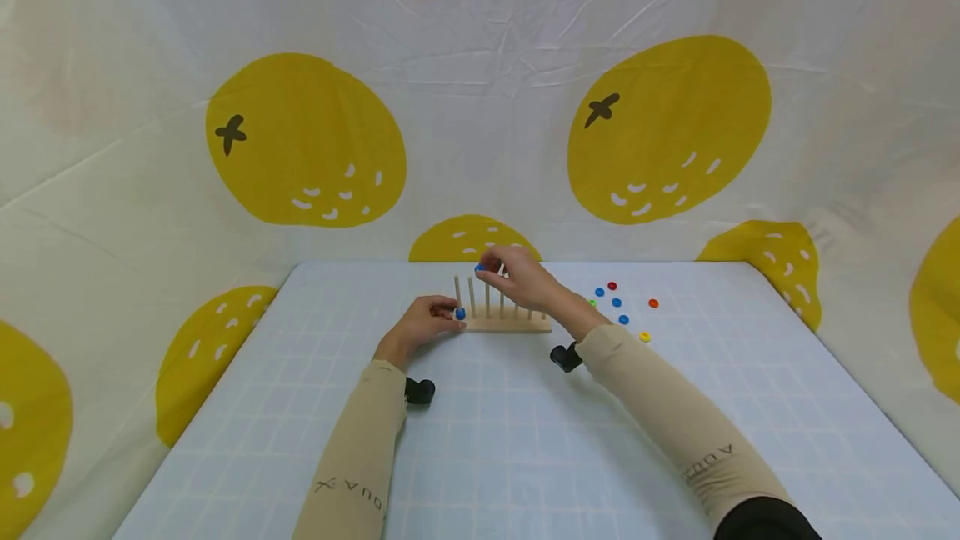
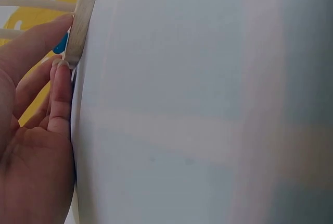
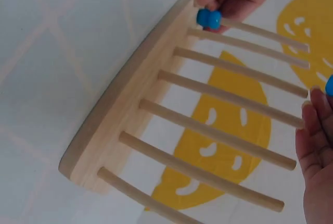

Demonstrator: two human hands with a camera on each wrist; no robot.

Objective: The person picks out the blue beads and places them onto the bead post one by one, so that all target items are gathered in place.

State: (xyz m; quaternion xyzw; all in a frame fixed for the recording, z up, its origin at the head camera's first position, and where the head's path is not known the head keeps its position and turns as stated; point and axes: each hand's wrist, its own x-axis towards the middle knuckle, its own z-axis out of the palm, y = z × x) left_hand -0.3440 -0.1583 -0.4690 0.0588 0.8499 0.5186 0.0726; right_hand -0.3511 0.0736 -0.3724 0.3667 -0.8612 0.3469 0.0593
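In the head view, the left hand (image 1: 422,320) pinches the left end of a pale wooden rack with a row of upright pegs (image 1: 506,325), which stands toward the far side of the cloth-covered counter (image 1: 480,448). The right hand (image 1: 525,277) is raised over the rack, its grip closed on a small round blue bead (image 1: 479,269) near the tops of the left pegs. A blue stack (image 1: 461,313) sits low on the leftmost peg. Right of the rack lie loose blue beads (image 1: 617,302), a red bead (image 1: 612,285), an orange-red bead (image 1: 653,303) and a yellow bead (image 1: 645,337). In the left wrist view, thumb and fingers of the left grip clasp the end of the wooden base, with a bit of blue behind. In the right wrist view, seven pegs show; the blue stack is threaded on the end peg against the base, beside the left hand, while the held bead is cut off by the right edge, at the right hand's fingertips.
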